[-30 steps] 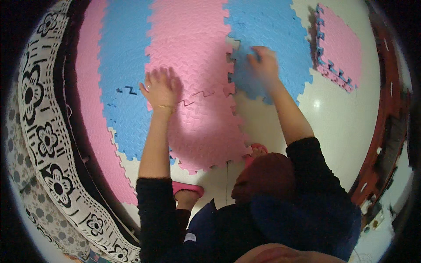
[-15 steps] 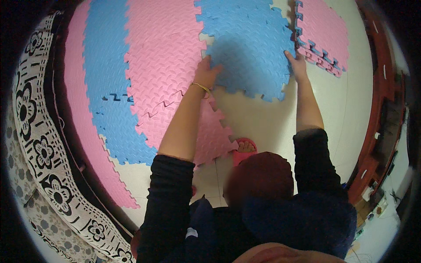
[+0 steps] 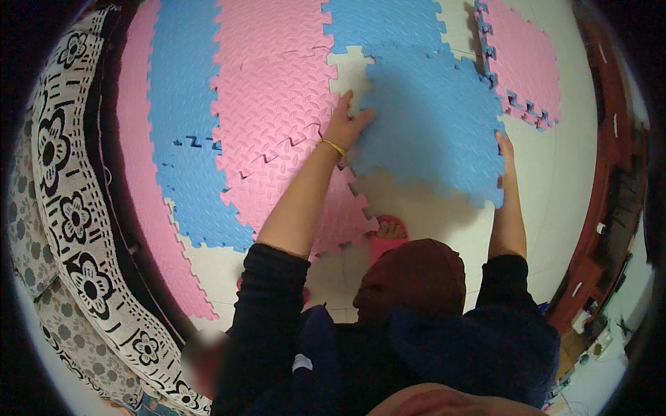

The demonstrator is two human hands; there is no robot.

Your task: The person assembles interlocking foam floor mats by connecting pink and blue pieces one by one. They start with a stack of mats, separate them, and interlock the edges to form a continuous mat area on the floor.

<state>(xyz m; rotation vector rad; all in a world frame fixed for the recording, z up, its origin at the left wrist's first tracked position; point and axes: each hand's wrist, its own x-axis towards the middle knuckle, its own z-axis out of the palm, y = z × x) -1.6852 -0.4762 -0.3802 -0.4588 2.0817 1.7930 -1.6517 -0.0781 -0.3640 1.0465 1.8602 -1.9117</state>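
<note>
Evidently light and floppy, the blue foam mat tile (image 3: 433, 121) at upper centre-right sags slightly between the left hand (image 3: 347, 125), fingers pinching its toothed edge, and the right hand (image 3: 504, 156), gripping the opposite edge.

No packages, labels, signs or screens can be made out in this view. A few small items sit along the dark red furniture at the far right edge, but they are too small and blurred to tell what they are.

Dim, warm indoor light (soft shadows), with heavy fisheye bending and dark corners.
</note>
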